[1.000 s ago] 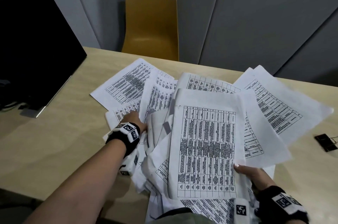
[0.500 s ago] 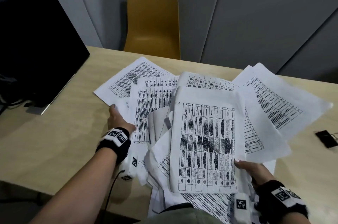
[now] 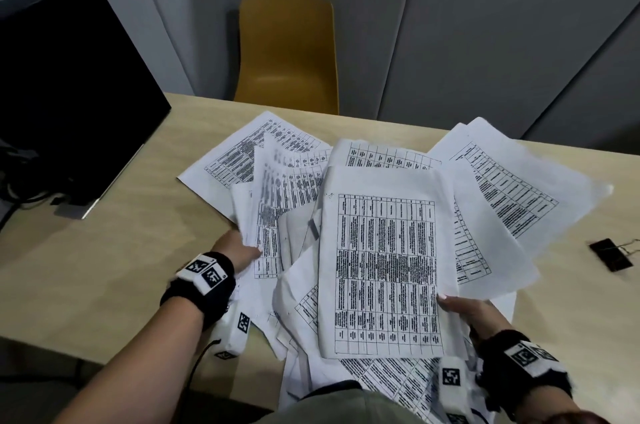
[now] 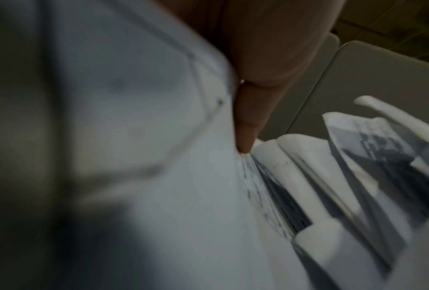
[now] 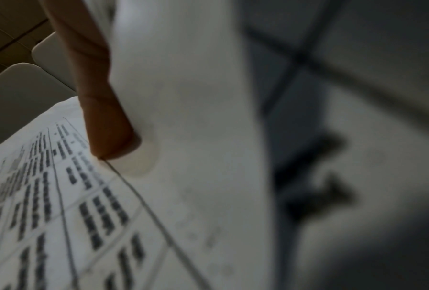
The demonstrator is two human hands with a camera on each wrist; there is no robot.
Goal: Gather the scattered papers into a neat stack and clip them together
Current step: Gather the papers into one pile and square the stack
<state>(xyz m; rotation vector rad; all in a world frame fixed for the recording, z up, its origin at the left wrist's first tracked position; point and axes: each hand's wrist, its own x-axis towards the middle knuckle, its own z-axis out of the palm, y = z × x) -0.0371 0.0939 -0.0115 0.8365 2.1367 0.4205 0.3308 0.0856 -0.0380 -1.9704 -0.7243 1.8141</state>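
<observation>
Several white printed sheets lie fanned across the wooden table. My right hand holds a loose bundle of papers above the near edge, thumb on the top sheet. My left hand pinches the left edge of a raised sheet and lifts it; its fingers are hidden under the paper. In the left wrist view the thumb presses on a blurred sheet. More sheets lie flat at the far left and far right. A black binder clip lies at the right.
A black monitor stands on the table's left side with cables beside it. A yellow chair sits behind the far edge against grey wall panels. Bare tabletop shows left of the papers and around the clip.
My left hand slid out to the left edge of the papers, took hold of a sheet and now lifts it toward the bundle. The right hand has kept still with its bundle.
</observation>
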